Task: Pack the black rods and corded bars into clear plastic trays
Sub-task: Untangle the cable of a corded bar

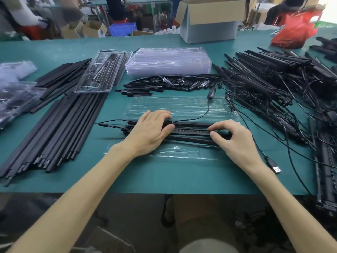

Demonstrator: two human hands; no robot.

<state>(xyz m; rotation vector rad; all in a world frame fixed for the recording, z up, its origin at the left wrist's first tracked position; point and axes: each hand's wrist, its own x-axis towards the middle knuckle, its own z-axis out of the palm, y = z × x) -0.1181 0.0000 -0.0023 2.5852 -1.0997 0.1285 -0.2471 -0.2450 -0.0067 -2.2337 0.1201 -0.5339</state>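
An open clear plastic tray [182,106] lies on the green table in front of me, its near half [175,152] under my hands. Across it lies a corded black bar [191,131] with black rods beside it. My left hand [149,132] grips the bar's left part, fingers curled over it. My right hand [235,137] pinches the bar near its right end between thumb and fingers. The bar's cord [206,114] loops up to an inline switch [211,93]; a USB plug [274,166] lies at the right.
Long black rods [54,128] lie in rows at the left. A filled tray [102,73] and a stack of empty trays [169,63] sit behind. Short black pieces [164,84] are heaped mid-table. Tangled corded bars [282,83] fill the right. A cardboard box [209,21] stands at the back.
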